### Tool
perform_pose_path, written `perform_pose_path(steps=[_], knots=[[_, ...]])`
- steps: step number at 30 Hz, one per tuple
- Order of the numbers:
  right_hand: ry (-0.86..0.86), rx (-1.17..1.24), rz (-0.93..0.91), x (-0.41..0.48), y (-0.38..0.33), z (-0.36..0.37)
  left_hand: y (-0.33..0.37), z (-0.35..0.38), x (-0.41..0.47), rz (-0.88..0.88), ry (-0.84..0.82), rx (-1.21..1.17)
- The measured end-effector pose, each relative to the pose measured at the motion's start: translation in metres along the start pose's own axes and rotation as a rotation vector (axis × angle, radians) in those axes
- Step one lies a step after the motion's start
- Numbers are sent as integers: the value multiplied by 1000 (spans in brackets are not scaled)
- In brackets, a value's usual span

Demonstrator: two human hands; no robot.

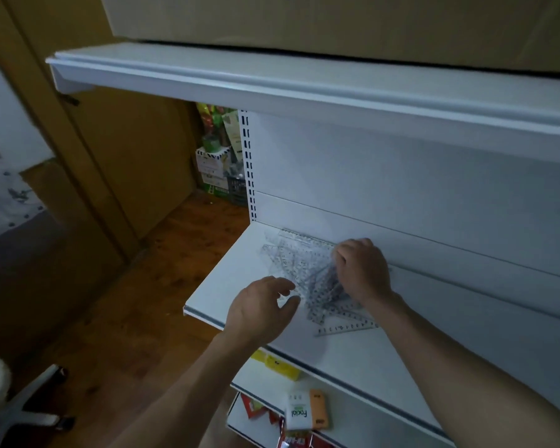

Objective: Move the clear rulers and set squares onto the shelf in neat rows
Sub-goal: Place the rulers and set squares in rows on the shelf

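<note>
Rulers [299,260] heaped on shelf [220,286], rows not yet made; right hand [362,270] fingers curl, pinching heap beneath; left hand [262,308] fingers spread just beside it; next, likely separate and align.

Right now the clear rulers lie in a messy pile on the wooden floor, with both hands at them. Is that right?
Not quite. The rulers lie in a messy pile on the white shelf, not on the wooden floor, as the head view shows. Both hands are at them: the right hand on the pile, the left hand just beside it.
</note>
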State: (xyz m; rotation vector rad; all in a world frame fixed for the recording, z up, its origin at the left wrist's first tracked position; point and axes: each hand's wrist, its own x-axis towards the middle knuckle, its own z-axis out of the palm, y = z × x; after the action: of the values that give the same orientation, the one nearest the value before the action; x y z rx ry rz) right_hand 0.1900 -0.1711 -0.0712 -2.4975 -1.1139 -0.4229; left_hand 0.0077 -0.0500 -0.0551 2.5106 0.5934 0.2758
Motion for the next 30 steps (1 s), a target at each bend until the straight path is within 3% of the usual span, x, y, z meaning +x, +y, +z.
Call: perform_pose_path(steps=[3,8,12,17,21,26,30], knots=[[51,62,54,-7,0,-11,-9,-7,4,-84,-49,-235],[163,252,133,-35,-3,-34,-9,-31,14,-393,-96,-978],[172,417,185,-62,-6,-52,-3,-37,19,-451,-167,-1276],[214,607,302,-100,-12,-70,7,-31,17,-437,-190,-1336],[265,826,519,-124,-14,-89,23,-19,8,-371,-207,-1367],[446,992,805,-160,6,-119,58,1,-5,-271,-242,-1390],[552,1032,890,-197,25,-148,98,22,-19,-202,-314,-1404]])
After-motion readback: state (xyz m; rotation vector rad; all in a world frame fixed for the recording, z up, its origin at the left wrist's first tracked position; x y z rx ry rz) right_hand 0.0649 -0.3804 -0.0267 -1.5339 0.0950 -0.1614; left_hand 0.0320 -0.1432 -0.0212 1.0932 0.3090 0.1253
